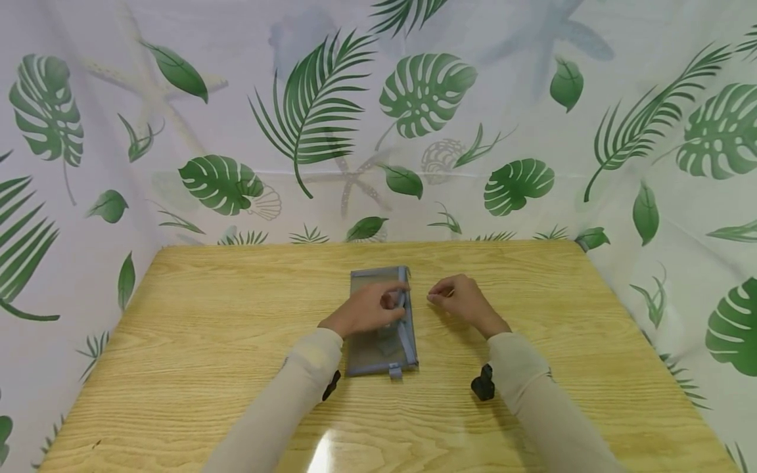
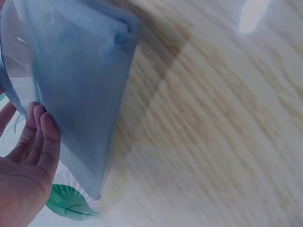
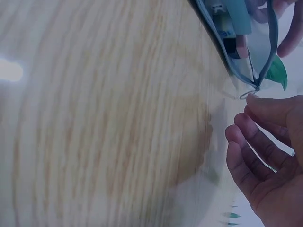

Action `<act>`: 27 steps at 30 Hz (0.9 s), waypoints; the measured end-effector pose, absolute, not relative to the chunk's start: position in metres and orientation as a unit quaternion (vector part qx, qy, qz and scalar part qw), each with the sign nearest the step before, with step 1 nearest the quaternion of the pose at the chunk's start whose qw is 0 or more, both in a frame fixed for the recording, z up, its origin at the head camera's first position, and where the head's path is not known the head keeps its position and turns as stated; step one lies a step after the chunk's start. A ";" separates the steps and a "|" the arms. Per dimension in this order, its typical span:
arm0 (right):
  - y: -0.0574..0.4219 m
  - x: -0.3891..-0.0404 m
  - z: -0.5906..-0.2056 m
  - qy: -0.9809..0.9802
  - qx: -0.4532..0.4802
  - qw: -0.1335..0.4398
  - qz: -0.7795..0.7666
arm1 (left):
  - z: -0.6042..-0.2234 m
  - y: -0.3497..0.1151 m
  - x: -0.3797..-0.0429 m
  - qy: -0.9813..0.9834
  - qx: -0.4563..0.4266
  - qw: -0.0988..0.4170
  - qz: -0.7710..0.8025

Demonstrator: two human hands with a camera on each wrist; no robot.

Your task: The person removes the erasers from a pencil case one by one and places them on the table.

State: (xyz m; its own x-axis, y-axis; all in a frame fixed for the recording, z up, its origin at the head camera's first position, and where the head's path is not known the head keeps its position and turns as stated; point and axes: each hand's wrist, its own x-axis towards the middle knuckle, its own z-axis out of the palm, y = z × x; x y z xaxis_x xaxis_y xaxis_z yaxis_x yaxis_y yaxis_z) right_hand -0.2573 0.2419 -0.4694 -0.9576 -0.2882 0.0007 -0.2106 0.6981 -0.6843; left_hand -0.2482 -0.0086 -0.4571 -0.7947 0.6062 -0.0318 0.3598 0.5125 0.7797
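Observation:
A blue-grey mesh zipper pouch (image 1: 369, 355) lies lengthwise on the wooden table. My left hand (image 1: 367, 307) is over its middle, thumb and fingers at the zipped right edge, gripping the mouth. In the left wrist view the fingers (image 2: 49, 142) bend against the mesh side. The right wrist view shows the mouth parted, with small items inside that I cannot identify. My right hand (image 1: 464, 301) hovers just right of the pouch, apart from it, fingers loosely bent with nothing visible between them. A thin loop (image 3: 248, 94) at the zipper's end appears near the right thumb tip.
The wooden table (image 1: 236, 315) extends around the pouch on all sides. Behind and beside it hangs a white cloth (image 1: 355, 210) printed with green leaves. Dark wrist devices (image 1: 483, 384) sit on both sleeves.

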 end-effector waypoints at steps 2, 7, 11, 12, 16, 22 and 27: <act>0.239 -0.257 -0.470 0.920 -0.143 0.050 -0.363 | -0.456 -0.009 -0.248 0.856 0.283 0.152 0.406; 0.229 -0.257 -0.473 0.917 -0.163 0.047 -0.361 | -0.457 -0.011 -0.248 0.857 0.283 0.146 0.406; 0.220 -0.257 -0.476 0.914 -0.186 0.052 -0.357 | -0.459 -0.012 -0.248 0.858 0.282 0.140 0.405; 0.219 -0.257 -0.476 0.913 -0.191 0.055 -0.356 | -0.459 -0.013 -0.248 0.858 0.281 0.140 0.406; 0.214 -0.255 -0.478 0.913 -0.202 0.065 -0.348 | -0.461 -0.014 -0.249 0.854 0.280 0.142 0.416; 0.211 -0.254 -0.482 0.916 -0.217 0.059 -0.333 | -0.462 -0.013 -0.250 0.856 0.282 0.135 0.411; 0.209 -0.253 -0.484 0.920 -0.217 0.059 -0.321 | -0.460 -0.013 -0.249 0.859 0.281 0.133 0.407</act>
State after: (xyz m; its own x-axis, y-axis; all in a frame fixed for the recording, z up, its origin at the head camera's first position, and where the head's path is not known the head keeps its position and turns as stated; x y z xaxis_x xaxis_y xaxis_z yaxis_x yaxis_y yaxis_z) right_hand -0.2532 0.2090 -0.4839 -0.8992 -0.4365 0.0310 -0.3609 0.6996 -0.6167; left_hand -0.2490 -0.0134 -0.4600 -0.8060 0.5919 0.0000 0.3749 0.5105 0.7738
